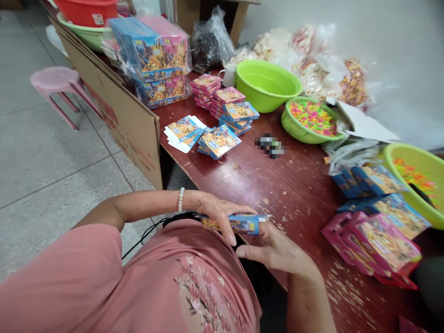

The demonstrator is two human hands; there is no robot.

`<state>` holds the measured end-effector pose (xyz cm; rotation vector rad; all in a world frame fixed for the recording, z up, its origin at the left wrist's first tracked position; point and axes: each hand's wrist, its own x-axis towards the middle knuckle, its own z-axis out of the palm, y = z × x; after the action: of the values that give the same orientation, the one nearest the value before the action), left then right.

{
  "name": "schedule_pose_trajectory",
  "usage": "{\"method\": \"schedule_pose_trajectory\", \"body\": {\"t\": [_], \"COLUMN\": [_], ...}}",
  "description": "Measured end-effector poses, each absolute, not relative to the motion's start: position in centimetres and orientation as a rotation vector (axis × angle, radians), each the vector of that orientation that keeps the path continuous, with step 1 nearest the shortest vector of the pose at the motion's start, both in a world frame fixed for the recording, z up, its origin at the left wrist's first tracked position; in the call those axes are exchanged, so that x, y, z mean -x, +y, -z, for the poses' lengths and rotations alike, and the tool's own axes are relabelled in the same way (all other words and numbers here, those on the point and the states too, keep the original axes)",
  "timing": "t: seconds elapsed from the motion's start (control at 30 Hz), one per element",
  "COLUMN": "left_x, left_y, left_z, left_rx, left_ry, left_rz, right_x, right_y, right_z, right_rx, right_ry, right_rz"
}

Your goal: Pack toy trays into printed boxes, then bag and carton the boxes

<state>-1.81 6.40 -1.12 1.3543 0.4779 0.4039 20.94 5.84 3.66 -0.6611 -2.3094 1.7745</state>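
A small blue printed cardboard box is held edge-on in front of my belly, above the table's near edge. My left hand, with a beaded bracelet at the wrist, grips it from the left, fingers along the top and thumb over the near side. My right hand holds its right end, where a flap sticks out; the thumb is below and the fingers are partly hidden. Flat blue cartons lie fanned out beyond, beside a small pile of blue boxes.
Stacked pink boxes, wrapped box bundles and a green basin stand farther back. A basket of colourful small pieces is at right. Blue and pink boxes pile near my right arm. A cardboard sheet lines the table's left side.
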Motion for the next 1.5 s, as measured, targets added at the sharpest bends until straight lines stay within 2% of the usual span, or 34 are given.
{"method": "schedule_pose_trajectory", "body": {"t": [0.2, 0.5, 0.63, 0.73, 0.87, 1.07, 1.3, 1.5], "left_x": [0.9, -1.4, -1.4, -0.6, 0.4, -0.7, 0.0, 1.4], "left_y": [5.3, 3.5, 3.7, 4.0, 4.1, 3.4, 3.1, 3.5], "left_z": [1.4, 1.1, 0.8, 0.4, 0.7, 1.7, 0.6, 2.0], "left_rx": [-1.226, -1.932, -2.057, -1.943, -1.59, -1.161, -1.522, -1.594], "left_ry": [0.605, 1.022, 1.139, 1.115, 0.638, 0.59, 0.838, 1.106], "left_rz": [-0.684, -0.876, -0.907, -0.818, -0.645, -0.834, -0.909, -0.973], "right_x": [-21.6, -21.9, -21.9, -22.0, -22.3, -22.1, -19.4, -19.5], "right_y": [5.1, 5.5, 5.3, 4.9, 4.5, 5.1, 4.9, 4.5], "right_z": [-1.8, -0.1, 1.0, 1.0, 0.2, 0.5, 1.8, 1.9], "right_rx": [1.011, 0.825, 0.822, 0.792, 0.696, 0.956, 1.221, 1.288], "right_ry": [-2.114, -1.877, -1.824, -1.793, -1.828, -1.788, -1.243, -1.411], "right_rz": [-1.388, -1.066, -0.872, -0.961, -1.13, -0.602, -0.822, -1.073]}}
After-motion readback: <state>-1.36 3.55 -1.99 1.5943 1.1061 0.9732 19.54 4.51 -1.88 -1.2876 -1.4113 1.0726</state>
